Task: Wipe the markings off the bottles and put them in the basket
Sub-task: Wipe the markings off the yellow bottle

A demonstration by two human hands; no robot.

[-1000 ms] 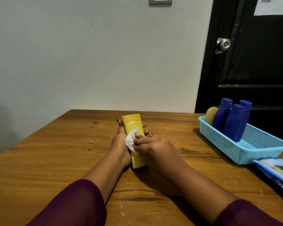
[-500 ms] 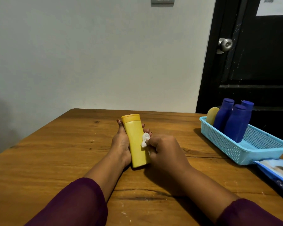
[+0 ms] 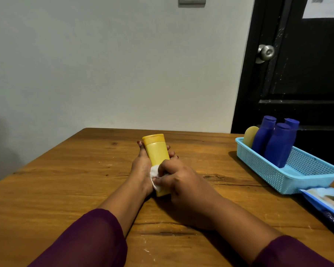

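The left hand [image 3: 141, 170] wraps around a yellow bottle [image 3: 157, 155], holding it on the wooden table [image 3: 66, 180] with the cap pointing away. The right hand [image 3: 178, 180] pinches a white wipe [image 3: 154, 175] against the bottle's lower part. Well to the right of this grip, a blue basket [image 3: 274, 176] holds three blue bottles [image 3: 278, 145] and another yellow one [image 3: 250, 136].

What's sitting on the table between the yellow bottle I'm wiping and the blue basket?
Nothing visible. Bare wooden table lies between the yellow bottle and the blue basket. Inside, three blue bottles crowd the far end; the near end is free.
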